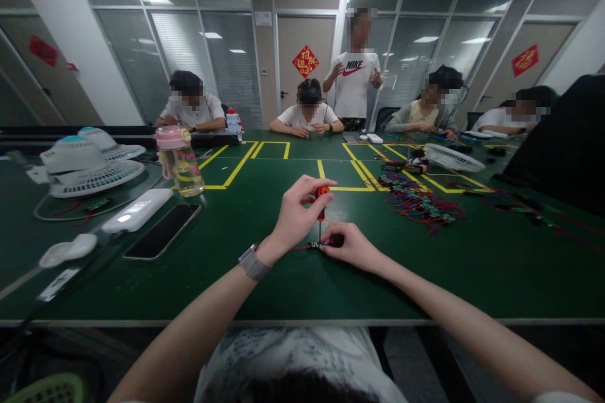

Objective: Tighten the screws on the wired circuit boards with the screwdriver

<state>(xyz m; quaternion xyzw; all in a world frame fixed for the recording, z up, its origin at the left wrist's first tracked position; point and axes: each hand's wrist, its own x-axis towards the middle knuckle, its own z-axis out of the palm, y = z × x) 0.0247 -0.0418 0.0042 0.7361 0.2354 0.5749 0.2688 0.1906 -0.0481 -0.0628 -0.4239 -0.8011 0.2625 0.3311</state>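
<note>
My left hand [297,211] is closed round the orange and black handle of a screwdriver [322,199], which stands upright. Its thin shaft points down, and the tip meets a small green circuit board [314,245] on the table. Pinched by its right end, the board is held by my right hand [347,244]. Red wire runs out from the board's left side, and a dark part, too small to name, shows by my right fingers. The exact spot under the tip is too small to make out.
Many wired circuit boards [418,198] lie heaped at the right. To the left are a phone [163,231], a white power strip [137,210], a pink-lidded bottle [179,164] and fan parts [94,167]. Yellow tape [241,165] marks the green table [265,293]. Several people are across it.
</note>
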